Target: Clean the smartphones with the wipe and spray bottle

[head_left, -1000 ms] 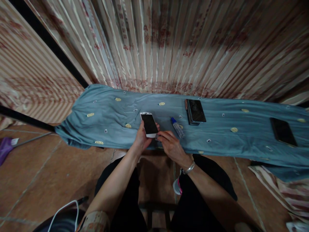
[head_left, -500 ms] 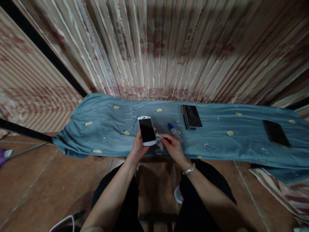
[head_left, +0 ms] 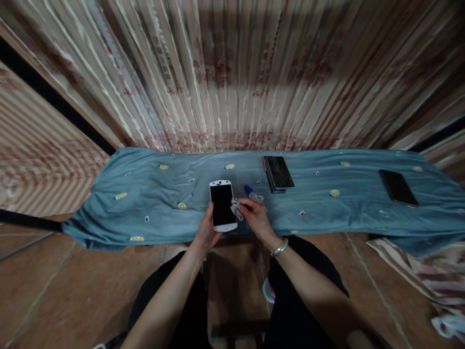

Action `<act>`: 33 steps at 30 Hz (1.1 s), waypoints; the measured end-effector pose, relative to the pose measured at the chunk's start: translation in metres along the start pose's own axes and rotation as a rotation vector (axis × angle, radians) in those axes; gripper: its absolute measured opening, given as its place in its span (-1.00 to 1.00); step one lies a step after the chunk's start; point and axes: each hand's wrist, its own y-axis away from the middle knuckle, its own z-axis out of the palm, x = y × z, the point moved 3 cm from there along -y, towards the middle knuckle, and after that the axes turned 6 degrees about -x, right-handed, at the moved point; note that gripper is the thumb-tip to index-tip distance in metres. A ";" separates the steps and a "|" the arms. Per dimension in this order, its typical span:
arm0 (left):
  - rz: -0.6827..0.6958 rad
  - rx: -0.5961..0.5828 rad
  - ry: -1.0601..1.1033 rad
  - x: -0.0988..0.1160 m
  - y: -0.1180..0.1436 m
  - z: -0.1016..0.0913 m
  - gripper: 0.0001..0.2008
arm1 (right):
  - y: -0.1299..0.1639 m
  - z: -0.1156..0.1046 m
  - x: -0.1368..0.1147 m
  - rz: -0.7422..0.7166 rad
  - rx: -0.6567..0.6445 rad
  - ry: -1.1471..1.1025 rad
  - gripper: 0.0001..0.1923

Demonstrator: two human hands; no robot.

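Note:
A white smartphone with a dark screen is held screen-up by my left hand, whose thumb lies along its left edge. My right hand pinches a small crumpled grey cloth against the phone's right edge. Just beyond my right fingers lies a small clear bottle with a blue cap, its body partly covered by that hand. A silver bangle circles my right wrist.
A blue patterned cloth covers the long, narrow bench in front of me. Stacked dark phones lie right of centre, and another black phone lies farther right. Striped curtains hang behind; black poles slope at the sides.
The grey cloth has moved from the phone's lower right corner up along its right edge. The phone has turned more upright. My view has shifted slightly right.

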 end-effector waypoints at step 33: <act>-0.119 -0.188 -0.350 -0.031 0.021 -0.017 -0.39 | 0.001 -0.002 -0.056 -0.575 -0.034 0.858 -0.70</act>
